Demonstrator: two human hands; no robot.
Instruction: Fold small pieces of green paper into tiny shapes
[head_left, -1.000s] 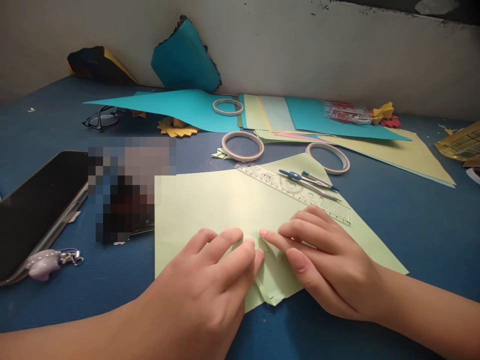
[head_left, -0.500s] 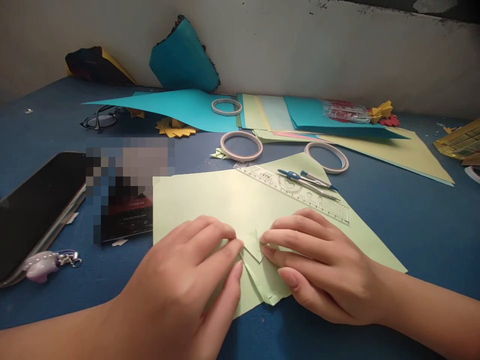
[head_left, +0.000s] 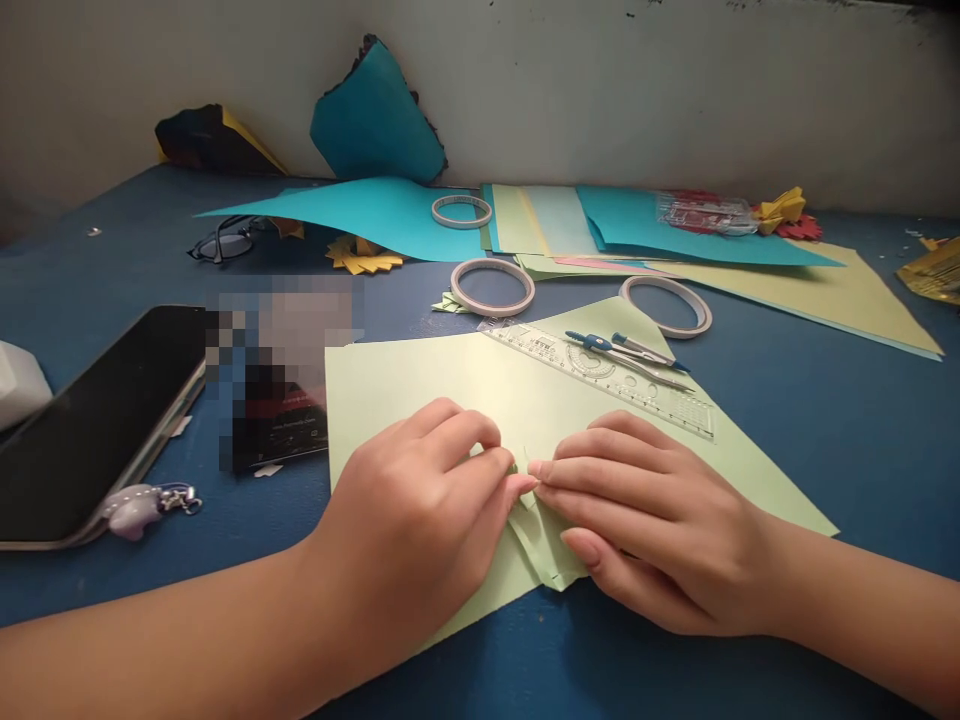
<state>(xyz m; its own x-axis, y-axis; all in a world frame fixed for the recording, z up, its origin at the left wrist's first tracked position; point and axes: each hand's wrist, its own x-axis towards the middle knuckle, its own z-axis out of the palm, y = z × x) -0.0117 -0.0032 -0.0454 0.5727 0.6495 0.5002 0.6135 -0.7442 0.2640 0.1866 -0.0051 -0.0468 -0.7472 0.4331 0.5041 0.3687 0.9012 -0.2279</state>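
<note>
A large pale green sheet (head_left: 420, 375) lies on the blue table under both hands. On it is a smaller folded pale green paper (head_left: 546, 550), its upper part partly hidden by fingers. My left hand (head_left: 427, 500) pinches this folded piece between thumb and fingertips. My right hand (head_left: 660, 520) lies palm down on the folded paper's right side, fingers extended, its fingertips close to the left thumb. A clear ruler (head_left: 600, 375) and a blue and silver compass (head_left: 630, 352) rest on the sheet beyond my right hand.
Three tape rolls, one of them (head_left: 493, 288) behind the sheet, stand among teal (head_left: 375, 215) and yellow papers (head_left: 847, 295). At the left are a dark phone (head_left: 112, 420) with a purple charm (head_left: 139, 510) and a blurred-out item. Glasses (head_left: 225, 245) lie further back.
My left thumb has moved up and in, closing with the fingers on the folded paper. My right hand stays nearly in place. The view has shifted slightly, showing a white object at the left edge.
</note>
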